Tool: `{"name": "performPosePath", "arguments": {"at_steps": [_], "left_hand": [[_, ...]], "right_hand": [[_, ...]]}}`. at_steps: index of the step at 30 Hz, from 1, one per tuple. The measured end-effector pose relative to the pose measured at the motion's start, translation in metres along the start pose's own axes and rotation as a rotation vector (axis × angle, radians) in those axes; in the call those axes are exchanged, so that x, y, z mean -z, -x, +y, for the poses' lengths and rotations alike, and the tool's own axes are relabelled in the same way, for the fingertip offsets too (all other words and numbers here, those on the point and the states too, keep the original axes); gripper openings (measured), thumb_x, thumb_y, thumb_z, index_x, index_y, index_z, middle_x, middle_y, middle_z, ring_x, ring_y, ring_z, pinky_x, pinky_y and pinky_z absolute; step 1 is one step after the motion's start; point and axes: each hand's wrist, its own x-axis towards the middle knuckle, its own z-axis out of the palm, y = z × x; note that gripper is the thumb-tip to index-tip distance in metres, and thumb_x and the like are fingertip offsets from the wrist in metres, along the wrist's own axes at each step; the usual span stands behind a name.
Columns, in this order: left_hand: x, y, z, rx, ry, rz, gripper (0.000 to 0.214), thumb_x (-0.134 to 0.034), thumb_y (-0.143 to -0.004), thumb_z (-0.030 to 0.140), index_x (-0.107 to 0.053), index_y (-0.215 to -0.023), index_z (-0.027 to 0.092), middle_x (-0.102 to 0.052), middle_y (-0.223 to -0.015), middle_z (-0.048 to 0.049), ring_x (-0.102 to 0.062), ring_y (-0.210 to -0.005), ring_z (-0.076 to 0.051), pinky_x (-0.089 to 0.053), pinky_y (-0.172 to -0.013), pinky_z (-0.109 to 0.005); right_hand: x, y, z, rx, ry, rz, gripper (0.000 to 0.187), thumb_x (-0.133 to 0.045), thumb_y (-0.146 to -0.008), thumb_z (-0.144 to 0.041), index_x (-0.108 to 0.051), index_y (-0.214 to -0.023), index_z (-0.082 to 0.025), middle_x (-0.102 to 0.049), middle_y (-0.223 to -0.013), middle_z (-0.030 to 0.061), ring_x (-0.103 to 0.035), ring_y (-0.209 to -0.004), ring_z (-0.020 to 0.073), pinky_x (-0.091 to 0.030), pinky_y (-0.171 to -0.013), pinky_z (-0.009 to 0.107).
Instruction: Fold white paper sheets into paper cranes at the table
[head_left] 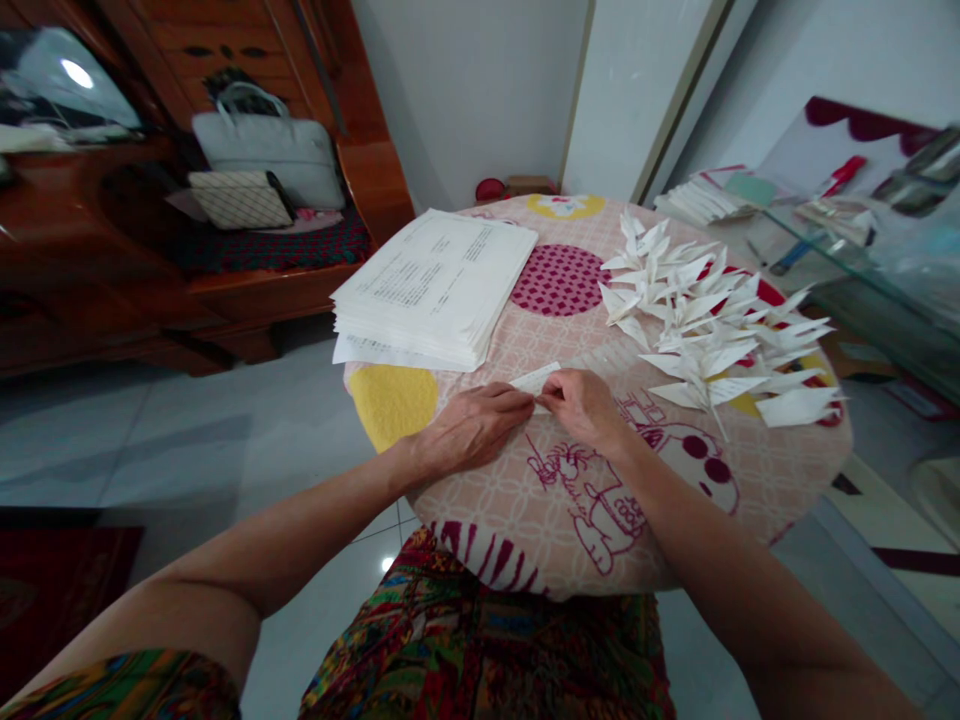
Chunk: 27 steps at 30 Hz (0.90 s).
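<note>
Both hands meet over a small strip of folded white paper (pixel 537 379) near the middle of the round table. My left hand (pixel 480 425) lies low over its left part, fingers closed on the paper. With bent fingers and thumb, my right hand (pixel 581 402) pinches its right part. The lower part of the paper is hidden by my fingers. Up and to the left rests a thick stack of printed sheets (pixel 439 285). Many folded paper cranes (pixel 697 310) with pointed wings crowd the table's right side.
A patterned pink cloth (pixel 480 510) covers the round table. On the right stands a glass-topped table (pixel 840 245) with papers, a red pen-like thing and other items. A wooden bench (pixel 262 265) at the left holds a grey handbag (pixel 270 150) and a quilted pouch (pixel 236 200).
</note>
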Motion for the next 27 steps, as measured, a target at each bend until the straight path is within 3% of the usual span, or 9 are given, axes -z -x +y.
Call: {"name": "performPosePath", "arguments": {"at_steps": [4,9,13,17,27], "left_hand": [[-0.003,0.001,-0.003,-0.009,-0.009,0.025,0.032,-0.047,-0.093,0.011,-0.067,-0.118,0.014,-0.070,-0.122,-0.0112,-0.065,-0.113,-0.023,-0.057,-0.096,-0.040],[-0.004,0.002,-0.005,-0.001,0.006,0.061,0.033,-0.046,-0.093,0.012,-0.068,-0.117,0.014,-0.071,-0.122,-0.0104,-0.065,-0.113,-0.023,-0.058,-0.096,-0.040],[-0.004,0.001,-0.005,-0.018,0.003,0.059,0.033,-0.046,-0.095,0.013,-0.067,-0.121,0.015,-0.071,-0.121,-0.0108,-0.065,-0.114,-0.022,-0.057,-0.097,-0.041],[0.001,-0.003,-0.002,-0.030,-0.078,-0.017,0.036,-0.046,-0.096,0.014,-0.063,-0.128,0.017,-0.071,-0.120,-0.0103,-0.065,-0.110,-0.023,-0.056,-0.094,-0.039],[0.005,-0.006,0.003,-0.012,-0.169,-0.127,0.036,-0.046,-0.098,0.016,-0.058,-0.131,0.019,-0.069,-0.117,-0.0099,-0.062,-0.107,-0.024,-0.055,-0.087,-0.036]], "right_hand": [[0.008,0.004,0.022,-0.036,-0.231,-0.036,0.009,-0.066,-0.079,-0.011,-0.075,-0.077,-0.013,-0.071,-0.068,0.0032,-0.059,-0.061,0.0132,-0.040,-0.061,0.025],[0.019,0.011,0.049,-0.082,-0.437,-0.065,0.015,-0.065,-0.074,-0.012,-0.076,-0.085,-0.013,-0.071,-0.068,0.0013,-0.059,-0.058,0.0116,-0.043,-0.057,0.023],[0.022,0.010,0.053,-0.058,-0.413,-0.080,0.016,-0.065,-0.076,-0.013,-0.078,-0.085,-0.014,-0.073,-0.071,0.0022,-0.062,-0.063,0.0124,-0.044,-0.060,0.022],[0.025,0.010,0.049,-0.038,-0.319,-0.085,0.017,-0.063,-0.079,-0.014,-0.078,-0.086,-0.014,-0.073,-0.072,0.0023,-0.061,-0.063,0.0124,-0.043,-0.060,0.022],[0.030,0.005,0.043,-0.089,-0.231,-0.232,0.014,-0.062,-0.079,-0.017,-0.070,-0.068,-0.015,-0.063,-0.054,-0.0009,-0.053,-0.048,0.0096,-0.034,-0.048,0.021]]}}
